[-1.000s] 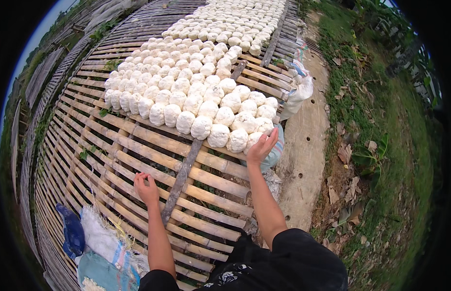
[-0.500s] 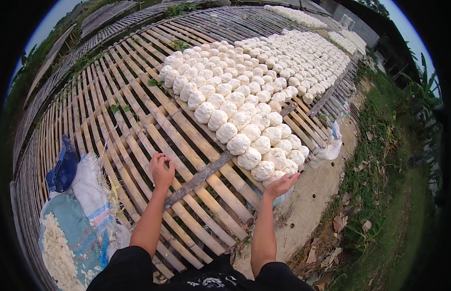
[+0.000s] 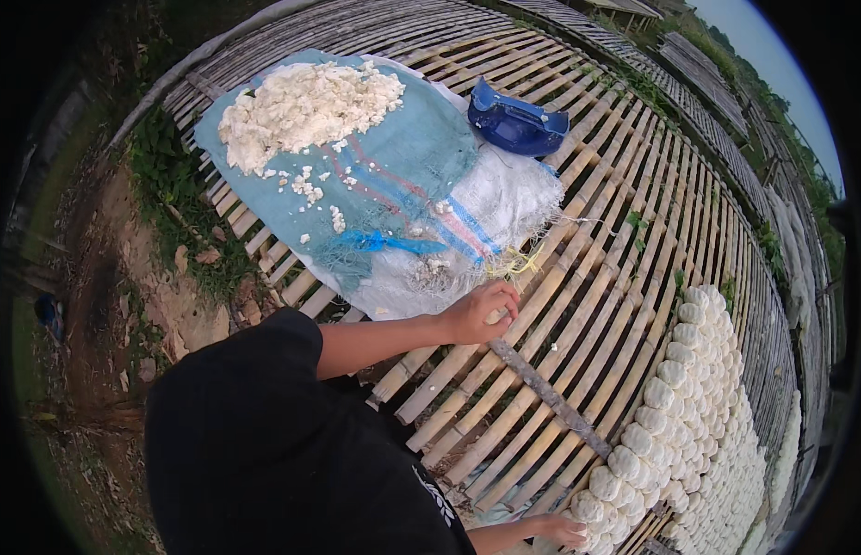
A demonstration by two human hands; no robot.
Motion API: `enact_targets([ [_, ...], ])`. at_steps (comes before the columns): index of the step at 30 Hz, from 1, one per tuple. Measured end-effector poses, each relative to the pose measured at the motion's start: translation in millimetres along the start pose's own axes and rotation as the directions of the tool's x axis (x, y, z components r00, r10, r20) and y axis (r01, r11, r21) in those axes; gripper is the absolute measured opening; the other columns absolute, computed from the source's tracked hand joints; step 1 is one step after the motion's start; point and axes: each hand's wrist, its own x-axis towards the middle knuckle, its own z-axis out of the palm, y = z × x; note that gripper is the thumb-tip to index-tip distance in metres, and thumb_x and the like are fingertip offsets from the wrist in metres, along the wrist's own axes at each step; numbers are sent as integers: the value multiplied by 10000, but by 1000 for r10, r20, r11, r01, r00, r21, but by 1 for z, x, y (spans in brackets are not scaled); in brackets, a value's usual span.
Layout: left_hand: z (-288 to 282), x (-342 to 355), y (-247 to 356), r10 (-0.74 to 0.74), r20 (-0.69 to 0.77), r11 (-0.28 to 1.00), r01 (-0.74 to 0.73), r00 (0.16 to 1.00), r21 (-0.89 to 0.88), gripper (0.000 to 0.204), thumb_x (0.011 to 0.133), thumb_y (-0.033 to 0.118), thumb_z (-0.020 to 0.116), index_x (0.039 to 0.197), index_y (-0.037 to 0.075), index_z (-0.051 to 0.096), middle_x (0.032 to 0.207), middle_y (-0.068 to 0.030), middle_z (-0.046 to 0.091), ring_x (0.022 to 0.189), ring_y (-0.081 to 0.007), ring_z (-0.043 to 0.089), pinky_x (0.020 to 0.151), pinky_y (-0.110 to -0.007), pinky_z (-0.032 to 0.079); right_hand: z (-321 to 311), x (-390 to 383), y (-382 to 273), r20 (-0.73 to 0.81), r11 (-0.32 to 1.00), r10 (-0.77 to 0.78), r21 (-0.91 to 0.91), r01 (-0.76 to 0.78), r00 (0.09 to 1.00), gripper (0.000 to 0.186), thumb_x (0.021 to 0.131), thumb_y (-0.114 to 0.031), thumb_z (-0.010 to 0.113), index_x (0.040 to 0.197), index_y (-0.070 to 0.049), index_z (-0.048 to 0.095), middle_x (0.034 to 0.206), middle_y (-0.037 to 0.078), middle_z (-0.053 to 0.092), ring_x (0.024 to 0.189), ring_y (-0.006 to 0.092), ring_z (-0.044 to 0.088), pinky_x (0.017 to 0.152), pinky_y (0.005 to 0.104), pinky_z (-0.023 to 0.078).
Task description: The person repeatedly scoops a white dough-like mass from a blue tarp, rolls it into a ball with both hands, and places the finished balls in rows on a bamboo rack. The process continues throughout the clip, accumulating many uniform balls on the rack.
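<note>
My left hand [image 3: 483, 313] is above the bamboo slats, by the frayed edge of a white woven sack [image 3: 518, 196]. Its fingers are curled in, and a pale bit shows between them, too small to name. At the lower edge, my right hand [image 3: 557, 530] rests against the near end of the rows of round white lumps [image 3: 625, 462]; its fingers look stretched out, partly hidden by the lumps. Farther off, a heap of crumbly white mash [image 3: 310, 106] lies on a blue-green woven sheet [image 3: 412, 153], with loose crumbs around it.
A dark blue plastic scoop-like container [image 3: 518, 125] lies beside the sheet. A blue strip [image 3: 393, 243] lies on the sheet. The slatted bamboo rack [image 3: 578, 342] has gaps between slats and a dark crossbar [image 3: 551, 393]. Bare soil and plants border it at left.
My view has swung left, bringing the mash heap and sheet fully into sight. My left hand is now beside the sack; my right hand is still at the lumps.
</note>
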Motion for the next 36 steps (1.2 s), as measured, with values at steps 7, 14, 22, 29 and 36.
enact_targets([
  [7, -227, -66, -83, -142, -488, 914, 304, 861, 270, 163, 903, 61, 699, 1061, 69, 660, 1262, -134, 610, 1231, -344, 606, 1033, -438, 493, -20, -81, -142, -25, 939, -304, 162, 304, 952, 762, 1086, -469, 547, 1593, 77, 382, 1620, 350, 373, 1539, 461, 332, 1270, 500, 303],
  [14, -430, -67, -183, -212, -612, 526, 616, 762, 586, 419, 892, 231, 719, 1280, 94, 644, 1407, -161, 566, 1438, -360, 444, 1163, -540, 386, -60, -243, -297, 376, 796, -532, 529, 296, 758, 525, 1070, -206, 573, 1534, 32, 515, 1600, 249, 464, 1493, 393, 440, 1222, 480, 377],
  [22, -574, -62, -269, -206, -198, 77, 218, 958, 973, 691, 952, 507, 592, 1526, 122, 561, 1682, -223, 373, 1627, -339, 206, 1295, -621, 138, -117, -394, -395, 479, 576, -800, 783, 237, 363, 470, 1025, -98, 604, 1476, 32, 577, 1593, 234, 474, 1495, 388, 437, 1229, 484, 340],
  [29, -532, -98, -285, -107, -266, 242, 284, 958, 928, 546, 970, 447, 577, 1437, 176, 656, 1674, -222, 394, 1610, -338, 256, 1251, -640, 207, -168, -509, -508, 449, 484, -871, 723, 493, 198, 442, 989, -178, 648, 1416, -65, 654, 1581, 155, 529, 1489, 371, 463, 1235, 669, 219],
  [36, -561, -54, -261, 20, -209, 446, 178, 978, 877, 479, 866, 237, 644, 1321, 95, 698, 1527, -193, 533, 1495, -374, 414, 1211, -591, 297, -223, -615, -691, 751, 276, -540, 584, 763, -380, 592, 998, -486, 579, 1450, -107, 628, 1438, 179, 662, 1363, 411, 600, 1106, 818, 291],
])
